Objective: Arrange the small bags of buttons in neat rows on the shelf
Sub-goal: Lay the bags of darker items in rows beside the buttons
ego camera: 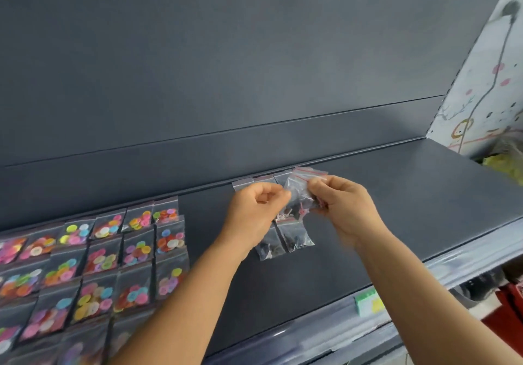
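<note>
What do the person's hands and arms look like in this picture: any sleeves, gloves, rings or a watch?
Both forearms are bare up to the frame edge, no sleeves showing. The left hand and right hand wear no gloves. No rings, watch or bracelet show; the picture is somewhat blurred.

soft, even indoor light falls from above on a dark grey shelf (368, 209), brightest in a pale patch high on the back panel (254, 53) and fading toward the left corner. shadows are faint and diffuse, with only a slight darkening under the forearms. the plastic price rail (467, 254) along the front edge catches a whitish glare. the right hand (343, 203) and the clear bags (304, 192) it pinches are smeared by motion blur; the left hand (256, 209) is a little sharper. wide-angle distortion bows the shelf lines, and the coloured button bags (93, 263) at lower left go soft toward the frame edge.
</note>
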The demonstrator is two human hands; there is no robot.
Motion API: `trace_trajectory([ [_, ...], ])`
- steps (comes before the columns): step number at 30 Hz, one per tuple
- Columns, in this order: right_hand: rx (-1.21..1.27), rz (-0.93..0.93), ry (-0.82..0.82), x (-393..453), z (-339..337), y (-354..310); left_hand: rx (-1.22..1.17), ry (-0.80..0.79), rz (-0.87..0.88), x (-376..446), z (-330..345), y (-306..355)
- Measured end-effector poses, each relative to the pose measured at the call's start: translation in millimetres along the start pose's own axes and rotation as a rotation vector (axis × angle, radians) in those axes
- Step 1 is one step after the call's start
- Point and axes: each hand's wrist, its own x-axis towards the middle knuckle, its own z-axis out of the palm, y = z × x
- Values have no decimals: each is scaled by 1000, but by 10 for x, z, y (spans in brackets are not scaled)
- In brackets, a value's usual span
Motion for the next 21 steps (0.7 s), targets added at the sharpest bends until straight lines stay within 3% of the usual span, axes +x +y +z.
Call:
trace_trajectory([
  [6,-38,43,-158,177,-394,-16,78,122,-37,-13,504,76],
  [13,-395,-82,-41,404,-921,2,170,306,-145,-89,830,-29],
  [21,-843,-130,-210,423,-972,214,718,296,-145,-133,1173,-47],
])
